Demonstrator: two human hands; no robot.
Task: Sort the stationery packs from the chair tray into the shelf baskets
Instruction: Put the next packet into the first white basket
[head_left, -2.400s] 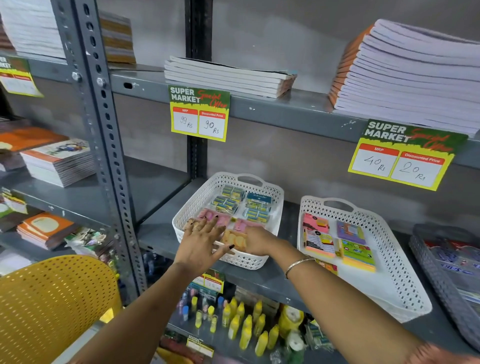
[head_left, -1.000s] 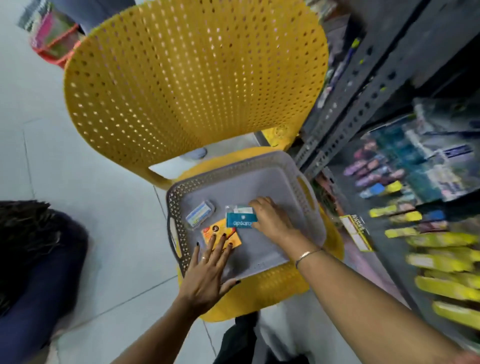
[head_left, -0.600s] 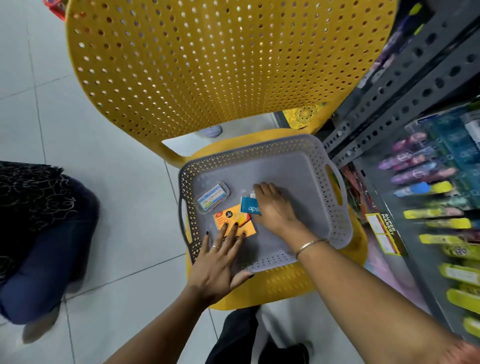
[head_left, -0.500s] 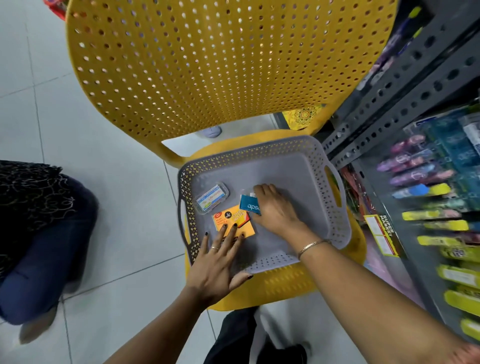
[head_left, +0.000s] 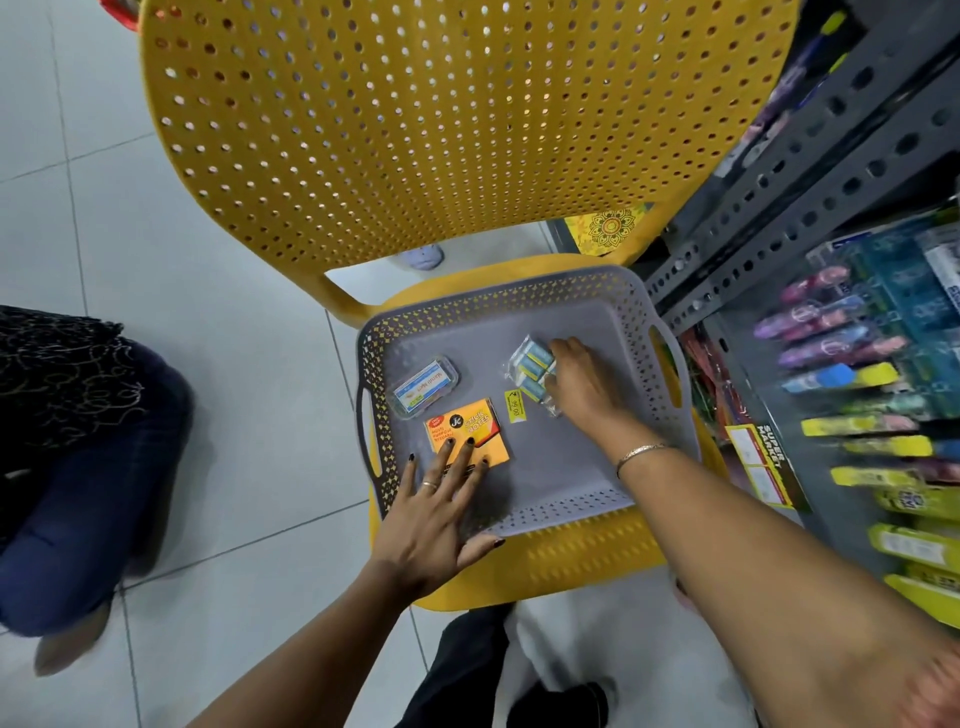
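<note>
I see the yellow chair (head_left: 467, 130) filling most of the view, its seat carrying the grey tray (head_left: 597, 478), with the metal shelf rack (head_left: 810, 187) just beside it on the right. Three packs are left in the tray. My left hand (head_left: 431, 525) lies flat, fingers spread and released, fingertips pressing the orange sticky-notes pack (head_left: 470, 426) near the tray's left side. My right hand (head_left: 584, 384) curls over the clear eraser pack (head_left: 530, 366) in the middle, fingers closing on it, though I cannot tell whether the grasp is secure. A small clear box (head_left: 423, 387) sits untouched by the left wall, and a loose yellow price sticker (head_left: 514, 405) lies between the packs. The slippery wrapper could slide out of a shallow pinch, I judge, and the flat orange pack may be hard to lift off the smooth floor.
</note>
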